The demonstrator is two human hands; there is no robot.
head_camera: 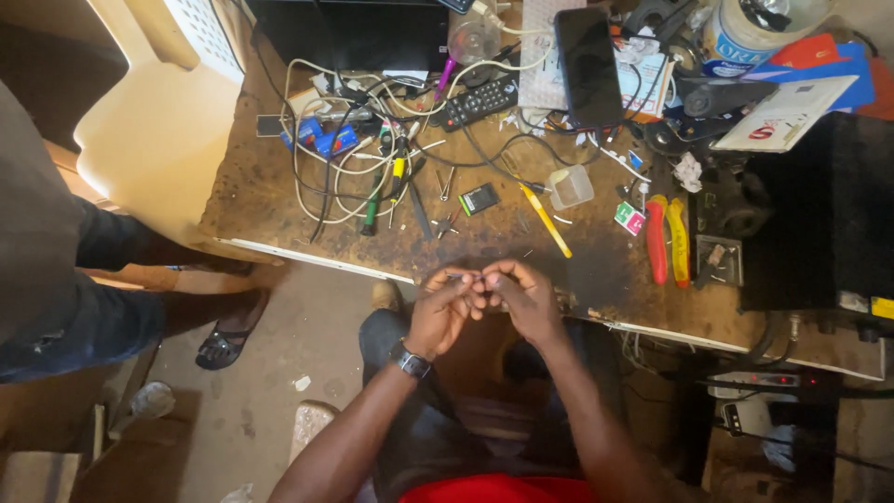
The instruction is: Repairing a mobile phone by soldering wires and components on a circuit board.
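Left hand (440, 315): wristwatch worn; fingers pinched on a small part (474, 278) at the near edge of the surface (270, 210).
Right hand (523, 298): fingers pressed onto the same small part, touching the left fingertips.
Small part: too small to identify; held between both hands, just above the surface edge.
Step in hand: judged to be fine fingertip work on the part; a steady two-handed pinch is judged to be needed next.
Near tools: yellow screwdriver (545, 220); red and yellow pliers (668, 239).
Clear plastic cup (570, 186): apparently empty.
Far jar (750, 33): contents cannot be told.
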